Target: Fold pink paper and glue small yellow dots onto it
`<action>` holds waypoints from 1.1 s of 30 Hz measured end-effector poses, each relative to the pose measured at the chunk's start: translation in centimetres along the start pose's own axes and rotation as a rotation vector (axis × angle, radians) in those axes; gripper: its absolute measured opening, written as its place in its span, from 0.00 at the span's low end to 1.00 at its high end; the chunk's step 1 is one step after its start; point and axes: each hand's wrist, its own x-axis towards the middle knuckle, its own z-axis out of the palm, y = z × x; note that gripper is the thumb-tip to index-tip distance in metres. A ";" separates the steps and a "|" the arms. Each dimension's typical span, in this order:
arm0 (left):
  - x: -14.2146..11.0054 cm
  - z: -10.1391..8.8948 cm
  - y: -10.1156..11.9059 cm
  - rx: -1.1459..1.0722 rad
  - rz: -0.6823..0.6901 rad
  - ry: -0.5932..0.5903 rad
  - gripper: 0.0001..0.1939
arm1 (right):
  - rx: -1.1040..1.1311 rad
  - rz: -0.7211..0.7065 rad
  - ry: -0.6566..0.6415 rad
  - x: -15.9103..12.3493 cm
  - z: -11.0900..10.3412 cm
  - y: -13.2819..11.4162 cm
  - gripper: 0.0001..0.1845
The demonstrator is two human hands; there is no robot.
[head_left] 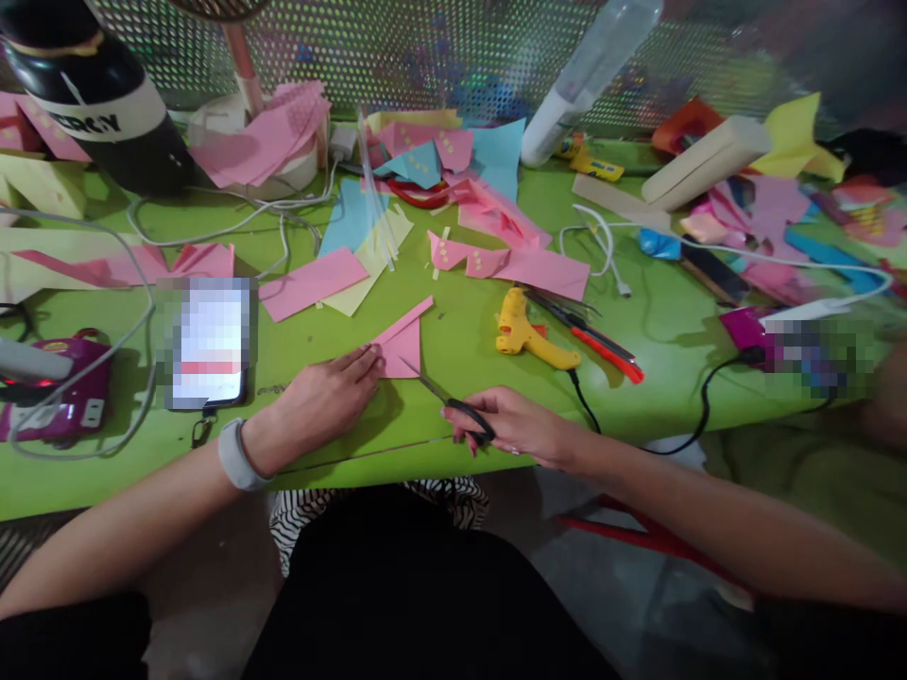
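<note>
A folded piece of pink paper lies close to the green table's front edge, with a narrow strip sticking up towards the right. My left hand holds its left side, fingertips close together on the fold; the thumb is hidden. My right hand is closed around the black handles of a pair of scissors. Their slim blades point left and reach over the lower right part of the paper. Whether the blades have cut into it I cannot tell.
A yellow glue gun and a red-and-black cutter lie right of the scissors. A phone lies left. Behind are pink paper strips, cables, a black bottle and a clear bottle. Paper scraps clutter the back right.
</note>
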 end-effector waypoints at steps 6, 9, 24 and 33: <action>0.0 0.1 -0.1 0.007 0.006 0.010 0.19 | 0.014 0.005 0.009 0.1 0.2 0.2 0.29; 0.0 0.2 0.0 0.010 0.005 0.009 0.19 | 0.003 0.007 0.012 0.1 0.2 0.2 0.29; 0.0 0.0 0.1 0.011 -0.019 -0.052 0.21 | -0.046 -0.047 -0.021 1.1 0.1 -0.3 0.31; 0.0 0.0 0.1 0.001 -0.015 -0.050 0.20 | -0.027 -0.050 -0.025 1.3 0.2 -0.5 0.33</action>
